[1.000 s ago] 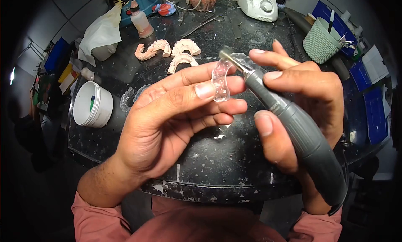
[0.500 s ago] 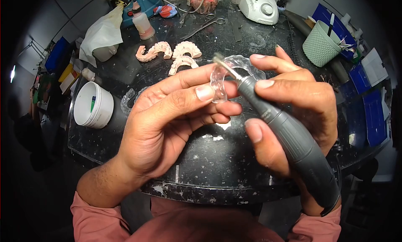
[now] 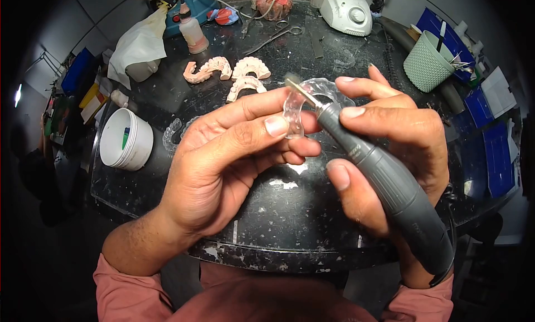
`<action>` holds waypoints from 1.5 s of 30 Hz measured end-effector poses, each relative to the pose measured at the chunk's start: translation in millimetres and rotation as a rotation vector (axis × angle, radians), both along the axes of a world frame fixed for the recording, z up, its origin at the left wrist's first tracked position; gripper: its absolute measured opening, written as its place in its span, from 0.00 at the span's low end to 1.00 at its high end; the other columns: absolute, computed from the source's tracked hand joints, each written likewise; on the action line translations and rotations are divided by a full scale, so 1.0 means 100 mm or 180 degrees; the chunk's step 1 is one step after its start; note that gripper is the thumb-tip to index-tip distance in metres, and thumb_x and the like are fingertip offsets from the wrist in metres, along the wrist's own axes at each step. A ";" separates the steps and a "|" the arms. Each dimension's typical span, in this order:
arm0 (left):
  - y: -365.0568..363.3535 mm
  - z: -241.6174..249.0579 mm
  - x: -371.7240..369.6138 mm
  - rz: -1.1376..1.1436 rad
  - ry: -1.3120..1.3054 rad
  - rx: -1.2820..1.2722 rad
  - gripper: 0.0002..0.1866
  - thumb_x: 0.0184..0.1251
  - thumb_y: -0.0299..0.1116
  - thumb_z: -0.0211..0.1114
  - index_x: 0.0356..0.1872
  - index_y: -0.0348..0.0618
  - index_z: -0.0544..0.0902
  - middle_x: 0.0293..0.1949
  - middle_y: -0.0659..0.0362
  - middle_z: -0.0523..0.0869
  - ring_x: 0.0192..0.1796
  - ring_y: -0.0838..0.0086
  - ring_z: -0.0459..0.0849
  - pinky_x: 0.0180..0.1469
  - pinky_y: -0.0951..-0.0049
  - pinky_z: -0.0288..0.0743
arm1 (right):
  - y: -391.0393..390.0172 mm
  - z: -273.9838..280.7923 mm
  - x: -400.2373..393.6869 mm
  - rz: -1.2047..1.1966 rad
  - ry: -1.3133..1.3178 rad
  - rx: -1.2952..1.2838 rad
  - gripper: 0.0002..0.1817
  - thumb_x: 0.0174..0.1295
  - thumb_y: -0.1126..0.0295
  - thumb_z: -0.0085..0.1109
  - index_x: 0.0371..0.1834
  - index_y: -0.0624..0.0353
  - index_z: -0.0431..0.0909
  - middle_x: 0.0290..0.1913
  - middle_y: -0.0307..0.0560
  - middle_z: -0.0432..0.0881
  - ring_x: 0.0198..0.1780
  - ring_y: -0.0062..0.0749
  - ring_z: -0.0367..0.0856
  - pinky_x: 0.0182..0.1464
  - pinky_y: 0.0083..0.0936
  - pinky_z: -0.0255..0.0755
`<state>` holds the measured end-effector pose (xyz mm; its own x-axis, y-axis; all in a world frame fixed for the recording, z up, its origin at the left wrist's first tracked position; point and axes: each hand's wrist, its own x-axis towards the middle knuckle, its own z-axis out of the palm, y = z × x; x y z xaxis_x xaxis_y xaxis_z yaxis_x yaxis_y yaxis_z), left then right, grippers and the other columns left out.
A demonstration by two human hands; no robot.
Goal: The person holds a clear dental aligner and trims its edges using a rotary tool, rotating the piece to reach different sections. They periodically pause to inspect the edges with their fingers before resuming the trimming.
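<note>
Between the thumb and fingers of my left hand [image 3: 223, 155] is a clear dental aligner [image 3: 293, 113], curved like an arch of teeth. My right hand [image 3: 390, 132] grips a dark grey rotary handpiece [image 3: 384, 182], its body slanting down to the lower right. The handpiece's tip, a blurred bur, lies over the aligner's upper left edge; whether it touches cannot be made out. Fingertips of my right hand are close to the aligner's far right side. Another clear aligner [image 3: 171, 133] lies on the table, partly hidden behind my left hand.
Pink dental models [image 3: 251, 68] sit behind my hands on the black table [image 3: 267, 210]. A white tub [image 3: 127, 141] stands at left, a green woven cup [image 3: 428, 60] at right. Farther back are scissors [image 3: 278, 36], a bottle [image 3: 193, 32] and a white control unit [image 3: 346, 12].
The aligner has tilted slightly in my left hand, and the bur's tip has shifted a little along its edge. Both hands keep their holds; the background has moved slightly with the camera.
</note>
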<state>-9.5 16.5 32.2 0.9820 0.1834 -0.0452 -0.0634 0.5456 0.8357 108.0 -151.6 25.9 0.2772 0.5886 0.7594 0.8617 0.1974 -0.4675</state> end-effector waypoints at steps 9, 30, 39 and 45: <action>-0.01 -0.01 0.00 0.0032 -0.0099 0.0130 0.24 0.70 0.30 0.56 0.64 0.27 0.70 0.49 0.51 0.83 0.45 0.73 0.82 0.52 0.72 0.76 | -0.04 0.06 0.00 0.0050 -0.0035 -0.0196 0.20 0.51 0.67 0.69 0.46 0.57 0.73 0.39 0.45 0.82 0.58 0.53 0.78 0.72 0.63 0.48; -0.06 0.04 0.00 0.0110 -0.0008 0.0102 0.22 0.70 0.28 0.59 0.63 0.30 0.71 0.47 0.51 0.85 0.44 0.72 0.86 0.52 0.69 0.80 | -0.04 0.08 -0.02 -0.0034 -0.0292 -0.0166 0.21 0.54 0.69 0.66 0.49 0.58 0.69 0.44 0.48 0.79 0.58 0.57 0.79 0.72 0.67 0.44; -0.05 0.03 0.01 0.0090 -0.0088 0.0071 0.30 0.67 0.26 0.59 0.70 0.32 0.63 0.50 0.49 0.85 0.47 0.69 0.86 0.53 0.68 0.81 | 0.00 0.02 -0.03 -0.0156 -0.0215 0.0039 0.21 0.53 0.71 0.67 0.49 0.60 0.70 0.42 0.49 0.80 0.59 0.59 0.78 0.72 0.63 0.46; -0.04 0.04 0.00 -0.0009 -0.0051 0.0049 0.31 0.67 0.25 0.59 0.71 0.33 0.63 0.49 0.50 0.85 0.49 0.68 0.85 0.55 0.66 0.80 | -0.01 0.02 -0.01 0.0046 -0.0208 -0.0049 0.23 0.53 0.72 0.67 0.50 0.61 0.69 0.45 0.50 0.79 0.59 0.59 0.78 0.70 0.63 0.52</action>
